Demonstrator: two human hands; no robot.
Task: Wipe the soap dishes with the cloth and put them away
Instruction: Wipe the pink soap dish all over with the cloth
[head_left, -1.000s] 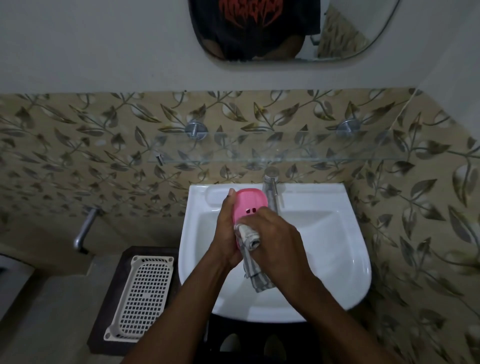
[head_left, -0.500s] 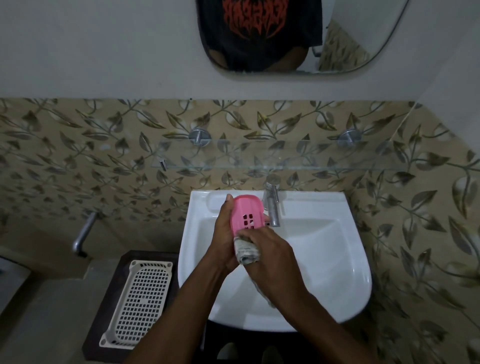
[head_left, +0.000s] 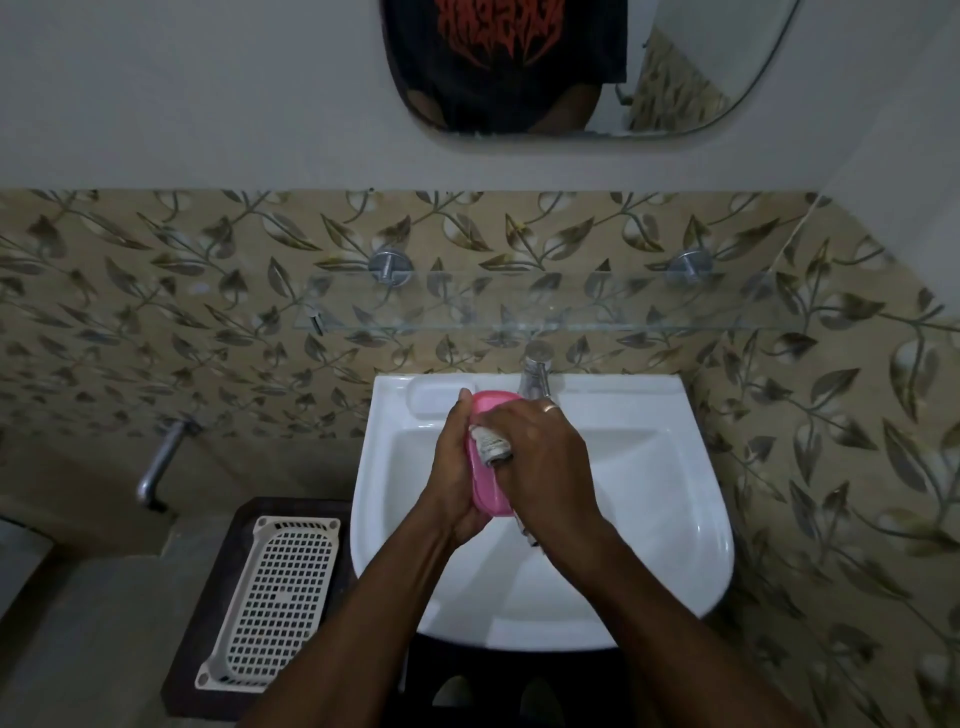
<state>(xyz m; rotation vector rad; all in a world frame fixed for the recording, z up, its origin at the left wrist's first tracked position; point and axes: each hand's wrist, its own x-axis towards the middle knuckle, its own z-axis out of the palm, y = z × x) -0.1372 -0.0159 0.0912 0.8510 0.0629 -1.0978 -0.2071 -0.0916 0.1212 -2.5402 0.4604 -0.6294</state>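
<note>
A pink soap dish stands on edge over the white sink, gripped from the left by my left hand. My right hand covers the dish from the right and presses a bunched grey striped cloth against its face. The cloth's tail hangs below my right wrist, mostly hidden. The holes in the dish are hidden by my right hand.
A white perforated plastic basket lies on a dark stool left of the sink. The chrome tap stands just behind my hands. A glass shelf runs above it, a mirror higher up. A metal wall tap sticks out at left.
My right hand with the cloth has slid up the dish toward the tap and now covers its holes; more of the dish's lower end shows.
</note>
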